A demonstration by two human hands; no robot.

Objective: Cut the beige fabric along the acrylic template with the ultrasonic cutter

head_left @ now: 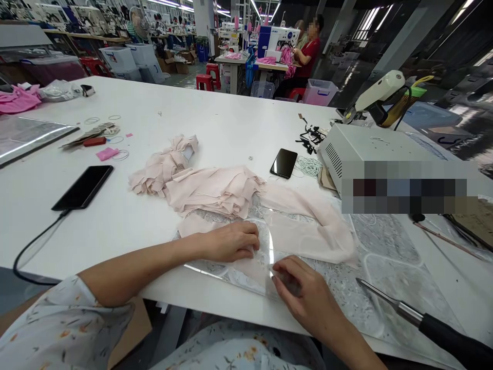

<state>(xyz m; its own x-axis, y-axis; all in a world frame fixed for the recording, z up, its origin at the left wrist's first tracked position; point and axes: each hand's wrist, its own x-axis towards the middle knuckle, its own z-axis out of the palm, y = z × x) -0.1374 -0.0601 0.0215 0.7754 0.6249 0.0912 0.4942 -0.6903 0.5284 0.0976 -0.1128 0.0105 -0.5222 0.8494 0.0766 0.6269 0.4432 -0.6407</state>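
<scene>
My left hand point(235, 241) rests low over the clear mat, its fingers curled and pressed together on a small pale pink fabric piece point(250, 268). The right edge of that piece reaches the fingertips of my right hand point(302, 288), whose thumb and index are bent close together; what lies between them is too small to make out. Just beyond my hands a stack of pale pink fabric pieces point(215, 190) lies beside a bundled heap point(162, 169). A joined strip of the same fabric point(311, 231) curves across the mat to the right.
The clear patterned mat point(393, 288) covers the table's near edge. A pointed tool with a black handle point(442, 334) lies right. One phone point(284, 163) sits behind the fabric; another, cabled phone point(83, 187) is left. A grey box machine point(377, 149) stands right. A person sits farther back.
</scene>
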